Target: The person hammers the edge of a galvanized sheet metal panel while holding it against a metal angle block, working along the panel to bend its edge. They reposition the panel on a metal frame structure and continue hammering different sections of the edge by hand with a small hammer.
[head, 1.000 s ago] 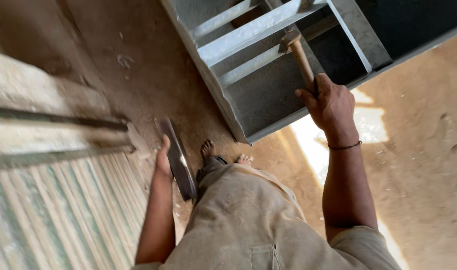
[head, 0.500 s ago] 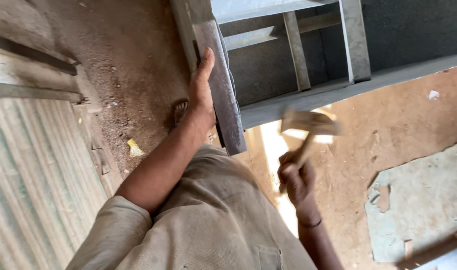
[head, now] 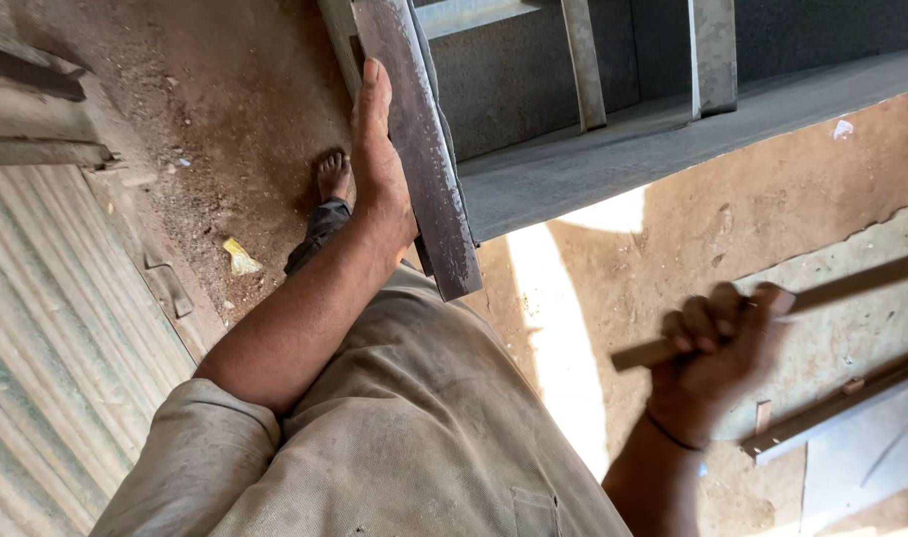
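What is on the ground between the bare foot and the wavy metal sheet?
In the head view, between the bare foot and the wavy metal sheet lies a crumpled yellow scrap on dusty dirt.

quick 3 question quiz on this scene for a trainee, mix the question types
1. True or false: the left hand lies flat against the flat metal bar.
2. What does the right hand grip? A) wooden handle B) yellow scrap C) corrugated sheet
3. Fill in: the bare foot stands on the ___ floor.

Key:
1. True; the bar leans on the grey metal frame.
2. A, the wooden handle; its head is out of view.
3. Dirt floor.
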